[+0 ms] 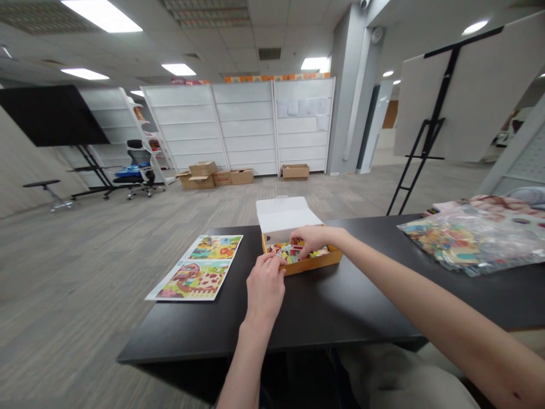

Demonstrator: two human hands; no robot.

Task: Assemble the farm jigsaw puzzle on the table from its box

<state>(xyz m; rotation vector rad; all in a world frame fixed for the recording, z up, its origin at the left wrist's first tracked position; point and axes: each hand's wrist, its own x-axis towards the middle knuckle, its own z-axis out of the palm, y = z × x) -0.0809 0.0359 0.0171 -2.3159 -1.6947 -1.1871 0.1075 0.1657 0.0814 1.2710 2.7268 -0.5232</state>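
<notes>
An open yellow cardboard box (313, 263) with a white lid (287, 213) folded back stands on the black table. Colourful puzzle pieces (289, 254) fill its inside. My left hand (266, 284) is closed over the near left corner of the box, its fingers bent at the rim. Over the middle of the box, my right hand (313, 240) reaches in from the right with fingers curled down. A red and white puzzle piece (295, 249) shows between its thumb and fingers. The fingertips are partly hidden among the pieces.
Left of the box lies a picture sheet (200, 267) with two cartoon scenes, overhanging the table's (183, 335) left edge. A clear plastic bag (464, 238) of colourful pieces lies at the right. Beyond are an easel board (443, 108), cardboard boxes (213, 176) and a chair (138, 162).
</notes>
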